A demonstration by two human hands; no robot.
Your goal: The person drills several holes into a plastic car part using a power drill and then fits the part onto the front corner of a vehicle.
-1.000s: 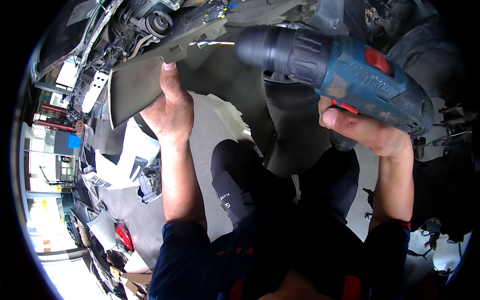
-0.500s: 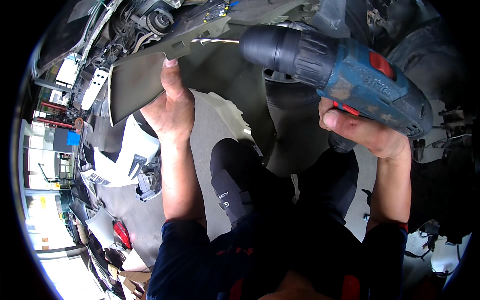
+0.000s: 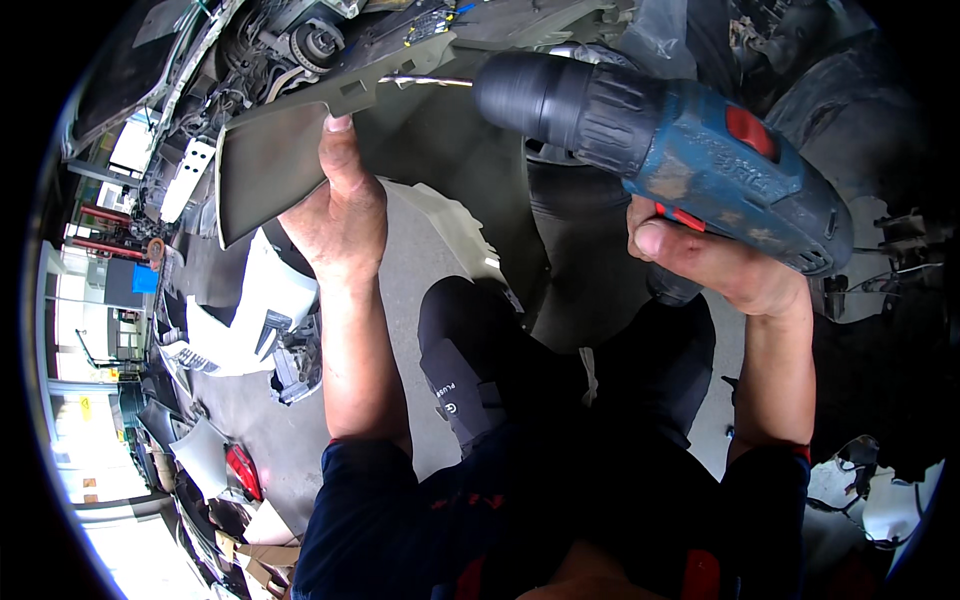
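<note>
A grey-green car fender (image 3: 270,170) with a slotted flange along its upper edge stands before me. My left hand (image 3: 345,215) grips that edge, thumb on the near face under a square slot; its other fingers are hidden behind the panel. In my right hand (image 3: 720,260) is a blue cordless drill (image 3: 690,150) with a black chuck, lying level and pointing left. The index finger lies at the red trigger. The tip of the drill bit (image 3: 430,80) meets the flange just right of my left thumb, and the chuck looks blurred.
A wheel (image 3: 575,200) stands behind the fender. White bumper parts (image 3: 260,300) and a red tail light (image 3: 243,470) lie on the floor at left. A brake disc (image 3: 316,43) shows at the far left. Cables and dark parts (image 3: 880,290) are at right.
The drill and my right hand have shifted slightly left, bringing the bit a little further along at the flange. My left hand and the fender have hardly moved.
</note>
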